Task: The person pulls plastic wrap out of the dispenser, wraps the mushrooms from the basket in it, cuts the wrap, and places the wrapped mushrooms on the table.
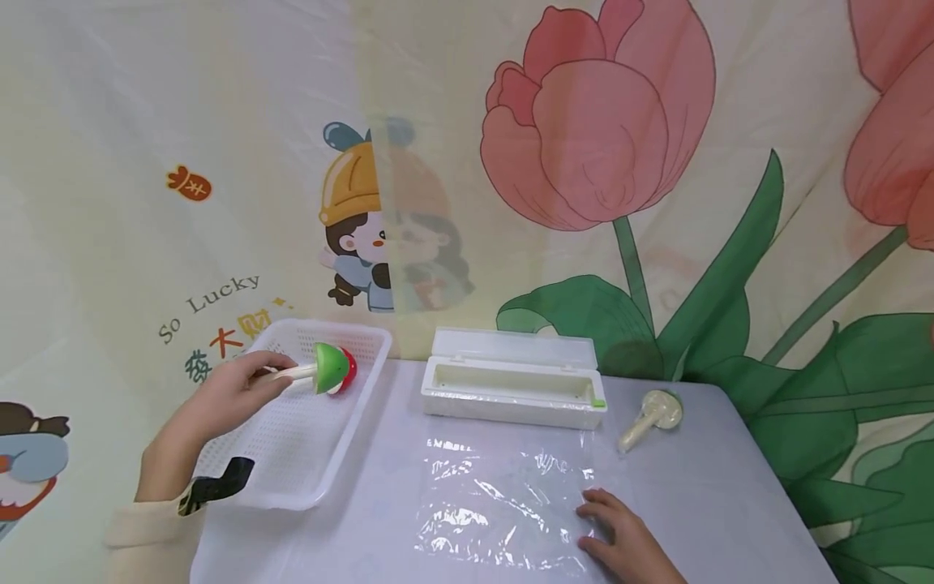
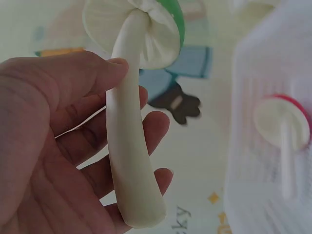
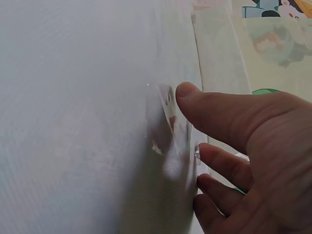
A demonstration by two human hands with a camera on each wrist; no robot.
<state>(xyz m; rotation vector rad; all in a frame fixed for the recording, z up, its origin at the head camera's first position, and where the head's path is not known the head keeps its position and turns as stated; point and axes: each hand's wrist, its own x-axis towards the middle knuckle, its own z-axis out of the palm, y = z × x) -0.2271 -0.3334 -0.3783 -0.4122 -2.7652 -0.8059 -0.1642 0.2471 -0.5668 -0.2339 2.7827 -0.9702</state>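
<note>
My left hand grips the cream stem of a toy mushroom with a green cap above the white basket. In the left wrist view my thumb lies along the stem, with the fingers curled behind it. A red-capped mushroom lies in the basket, partly hidden behind the green cap in the head view. My right hand is at the right edge of a clear plastic film sheet, thumb and fingers apart; whether they touch the film I cannot tell.
Behind the film stands a white film dispenser box, its lid raised and a green piece at its right end. To its right lies another mushroom, wrapped in film. A printed curtain hangs behind the white table.
</note>
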